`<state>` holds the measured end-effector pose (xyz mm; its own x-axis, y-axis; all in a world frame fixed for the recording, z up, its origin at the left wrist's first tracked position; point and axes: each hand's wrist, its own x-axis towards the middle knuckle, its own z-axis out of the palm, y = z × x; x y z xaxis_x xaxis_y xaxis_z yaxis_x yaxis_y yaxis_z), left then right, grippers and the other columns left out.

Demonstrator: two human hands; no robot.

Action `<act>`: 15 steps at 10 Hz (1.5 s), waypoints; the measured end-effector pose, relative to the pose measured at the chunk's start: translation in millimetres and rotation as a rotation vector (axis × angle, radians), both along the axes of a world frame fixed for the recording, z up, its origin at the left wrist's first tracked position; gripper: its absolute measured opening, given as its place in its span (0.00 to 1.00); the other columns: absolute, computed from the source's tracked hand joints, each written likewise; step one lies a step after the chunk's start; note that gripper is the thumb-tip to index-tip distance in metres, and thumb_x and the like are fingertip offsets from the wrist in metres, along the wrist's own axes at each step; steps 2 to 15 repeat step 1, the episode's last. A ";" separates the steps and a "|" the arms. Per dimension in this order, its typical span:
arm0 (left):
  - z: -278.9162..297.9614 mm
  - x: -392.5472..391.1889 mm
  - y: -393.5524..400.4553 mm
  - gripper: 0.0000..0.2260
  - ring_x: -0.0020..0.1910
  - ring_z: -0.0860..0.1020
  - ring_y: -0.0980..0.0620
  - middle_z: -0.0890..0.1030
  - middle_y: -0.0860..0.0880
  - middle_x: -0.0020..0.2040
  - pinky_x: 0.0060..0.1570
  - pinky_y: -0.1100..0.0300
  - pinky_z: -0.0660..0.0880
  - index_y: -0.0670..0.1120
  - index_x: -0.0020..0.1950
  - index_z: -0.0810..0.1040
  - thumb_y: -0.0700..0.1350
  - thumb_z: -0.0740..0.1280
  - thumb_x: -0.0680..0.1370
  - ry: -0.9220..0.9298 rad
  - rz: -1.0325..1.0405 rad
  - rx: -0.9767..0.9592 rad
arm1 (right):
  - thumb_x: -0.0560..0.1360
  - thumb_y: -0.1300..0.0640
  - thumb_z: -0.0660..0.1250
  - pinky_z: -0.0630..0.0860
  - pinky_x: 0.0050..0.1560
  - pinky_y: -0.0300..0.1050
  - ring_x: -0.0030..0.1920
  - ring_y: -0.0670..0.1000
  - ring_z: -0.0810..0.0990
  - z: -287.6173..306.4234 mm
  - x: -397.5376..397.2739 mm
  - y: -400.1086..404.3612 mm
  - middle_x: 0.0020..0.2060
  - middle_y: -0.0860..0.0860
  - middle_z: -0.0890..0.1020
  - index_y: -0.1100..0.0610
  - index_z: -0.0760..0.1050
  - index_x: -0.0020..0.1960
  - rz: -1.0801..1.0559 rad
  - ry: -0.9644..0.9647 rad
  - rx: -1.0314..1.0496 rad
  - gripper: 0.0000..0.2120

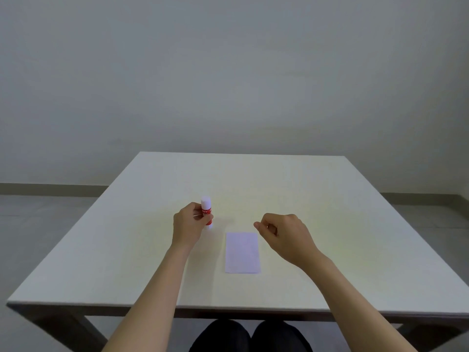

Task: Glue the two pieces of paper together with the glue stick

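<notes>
A red glue stick with a white cap stands upright on the table, and my left hand is wrapped around its red body. A pale rectangular paper lies flat near the table's middle, to the right of the glue stick. I can make out only one sheet; whether a second lies under it I cannot tell. My right hand hovers just right of the paper's far corner, fingers curled in with nothing visible in them.
The white square table fills the view, its near edge just above my dark-clothed knees. A plain grey wall and grey floor lie behind and beside it.
</notes>
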<state>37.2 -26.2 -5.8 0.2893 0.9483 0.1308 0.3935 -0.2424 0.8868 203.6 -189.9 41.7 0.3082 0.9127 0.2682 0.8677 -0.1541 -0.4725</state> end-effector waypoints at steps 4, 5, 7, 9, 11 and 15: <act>-0.9 -1.8 2.6 0.28 0.65 0.75 0.49 0.80 0.49 0.63 0.58 0.59 0.70 0.46 0.67 0.73 0.47 0.75 0.69 0.113 -0.067 -0.071 | 0.77 0.48 0.62 0.60 0.28 0.40 0.25 0.45 0.64 -6.6 -2.7 0.9 0.21 0.45 0.66 0.50 0.67 0.34 -0.010 0.018 -0.075 0.14; -0.9 -1.8 2.6 0.28 0.65 0.75 0.49 0.80 0.49 0.63 0.58 0.59 0.70 0.46 0.67 0.73 0.47 0.75 0.69 0.113 -0.067 -0.071 | 0.77 0.48 0.62 0.60 0.28 0.40 0.25 0.45 0.64 -6.6 -2.7 0.9 0.21 0.45 0.66 0.50 0.67 0.34 -0.010 0.018 -0.075 0.14; -0.9 -1.8 2.6 0.28 0.65 0.75 0.49 0.80 0.49 0.63 0.58 0.59 0.70 0.46 0.67 0.73 0.47 0.75 0.69 0.113 -0.067 -0.071 | 0.77 0.48 0.62 0.60 0.28 0.40 0.25 0.45 0.64 -6.6 -2.7 0.9 0.21 0.45 0.66 0.50 0.67 0.34 -0.010 0.018 -0.075 0.14; -0.9 -1.8 2.6 0.28 0.65 0.75 0.49 0.80 0.49 0.63 0.58 0.59 0.70 0.46 0.67 0.73 0.47 0.75 0.69 0.113 -0.067 -0.071 | 0.77 0.48 0.62 0.60 0.28 0.40 0.25 0.45 0.64 -6.6 -2.7 0.9 0.21 0.45 0.66 0.50 0.67 0.34 -0.010 0.018 -0.075 0.14; -0.9 -1.8 2.6 0.28 0.65 0.75 0.49 0.80 0.49 0.63 0.58 0.59 0.70 0.46 0.67 0.73 0.47 0.75 0.69 0.113 -0.067 -0.071 | 0.77 0.48 0.62 0.60 0.28 0.40 0.25 0.45 0.64 -6.6 -2.7 0.9 0.21 0.45 0.66 0.50 0.67 0.34 -0.010 0.018 -0.075 0.14; -0.9 -1.8 2.6 0.28 0.65 0.75 0.49 0.80 0.49 0.63 0.58 0.59 0.70 0.46 0.67 0.73 0.47 0.75 0.69 0.113 -0.067 -0.071 | 0.77 0.48 0.62 0.60 0.28 0.40 0.25 0.45 0.64 -6.6 -2.7 0.9 0.21 0.45 0.66 0.50 0.67 0.34 -0.010 0.018 -0.075 0.14</act>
